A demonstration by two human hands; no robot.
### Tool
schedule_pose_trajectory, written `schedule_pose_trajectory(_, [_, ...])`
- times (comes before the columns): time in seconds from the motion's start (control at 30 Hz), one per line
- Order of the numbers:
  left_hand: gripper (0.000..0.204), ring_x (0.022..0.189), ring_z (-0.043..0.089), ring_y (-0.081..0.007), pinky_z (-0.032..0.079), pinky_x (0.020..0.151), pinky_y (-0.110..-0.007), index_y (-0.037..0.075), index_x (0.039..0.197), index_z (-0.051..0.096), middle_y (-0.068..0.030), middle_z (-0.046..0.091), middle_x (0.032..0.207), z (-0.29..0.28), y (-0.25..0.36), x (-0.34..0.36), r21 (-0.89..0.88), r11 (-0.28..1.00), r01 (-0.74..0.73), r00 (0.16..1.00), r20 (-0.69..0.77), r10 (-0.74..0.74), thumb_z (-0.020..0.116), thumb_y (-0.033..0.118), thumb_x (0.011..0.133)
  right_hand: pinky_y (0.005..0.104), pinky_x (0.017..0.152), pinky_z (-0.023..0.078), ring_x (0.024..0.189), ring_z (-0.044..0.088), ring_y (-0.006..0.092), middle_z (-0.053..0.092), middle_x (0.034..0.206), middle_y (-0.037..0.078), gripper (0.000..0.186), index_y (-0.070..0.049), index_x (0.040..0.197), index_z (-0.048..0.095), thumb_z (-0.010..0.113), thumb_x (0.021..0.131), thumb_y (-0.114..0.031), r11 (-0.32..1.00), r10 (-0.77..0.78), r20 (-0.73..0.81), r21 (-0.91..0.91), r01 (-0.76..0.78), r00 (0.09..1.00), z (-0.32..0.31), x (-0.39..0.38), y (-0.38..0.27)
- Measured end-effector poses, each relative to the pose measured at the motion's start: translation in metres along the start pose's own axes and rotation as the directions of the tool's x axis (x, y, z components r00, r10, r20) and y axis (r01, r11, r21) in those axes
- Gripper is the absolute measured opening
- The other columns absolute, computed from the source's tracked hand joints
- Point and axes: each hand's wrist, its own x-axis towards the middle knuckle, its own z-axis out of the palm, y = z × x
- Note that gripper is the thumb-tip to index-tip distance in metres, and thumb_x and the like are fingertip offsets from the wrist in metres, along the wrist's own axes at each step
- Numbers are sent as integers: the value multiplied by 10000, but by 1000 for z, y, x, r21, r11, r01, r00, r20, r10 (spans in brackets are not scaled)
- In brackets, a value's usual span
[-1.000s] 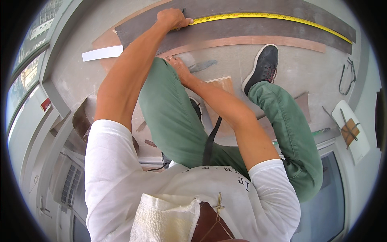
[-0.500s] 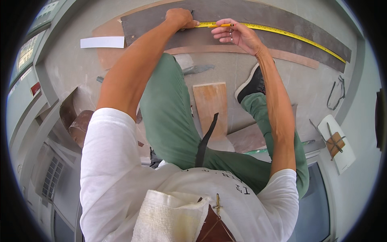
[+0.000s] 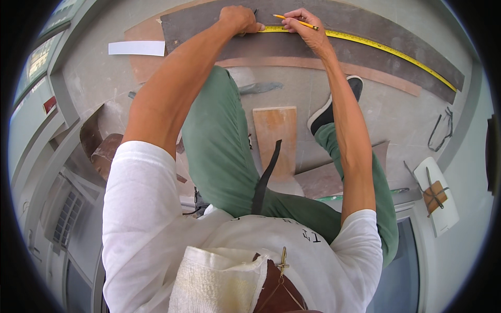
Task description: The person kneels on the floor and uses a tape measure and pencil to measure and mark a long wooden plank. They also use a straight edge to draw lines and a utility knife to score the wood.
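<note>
A long dark grey-brown board (image 3: 360, 16) lies across the floor at the far side. The yellow blade of a tape measure (image 3: 389, 49) runs along it to its right end. My left hand (image 3: 238, 20) is closed on the tape measure where the yellow blade begins, the thumb pointing right along it; the fingers hide most of what they grip. Just right of it, my right hand (image 3: 309, 34) pinches a yellow pencil (image 3: 279, 16), its tip pointing left above the board, apart from the blade.
A white strip (image 3: 136, 48) lies at the board's left end, over a pinkish-brown sheet (image 3: 148, 68). A wooden piece (image 3: 275, 135) rests between my legs. Glasses (image 3: 442, 128) are on the floor at the right, near a white case with a strapped wooden block (image 3: 434, 199).
My right hand has turned and shifted slightly, so the pencil, earlier lying level across its fingers, is now held in a writing grip. The left hand stays at the blade.
</note>
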Motion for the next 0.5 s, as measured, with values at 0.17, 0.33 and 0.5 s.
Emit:
schedule_pose_trajectory(0.17, [679, 1043, 685, -314, 532, 882, -422, 81, 1103, 740, -156, 715, 1115, 0, 0, 1, 10, 1000, -1, 1000, -8, 1, 586, 690, 846, 260, 619, 444, 691, 553, 83, 629, 745, -5, 238, -70, 831, 614, 689, 908, -283, 866, -31, -15, -500, 20, 999, -3, 11, 10])
schedule_pose_trajectory(0.33, [676, 1047, 683, -318, 532, 883, -427, 76, 1101, 741, -164, 713, 1117, -2, 3, 0, 36, 999, 31, 999, 12, -32, 591, 684, 846, 289, 609, 448, 642, 544, 92, 608, 679, 2, 283, -73, 805, 593, 670, 909, -324, 862, -37, -18, -507, 23, 999, -1, 15, 13])
schedule_pose_trajectory(0.5, [673, 1051, 684, -309, 534, 882, -421, 81, 1099, 743, -161, 713, 1120, 1, 1, 5, 58, 998, 19, 1000, -18, -18, 592, 686, 846, 285, 608, 445, 632, 544, 91, 606, 668, 5, 279, -66, 806, 584, 654, 921, -311, 860, -30, 9, -510, 30, 1000, -5, 16, 17])
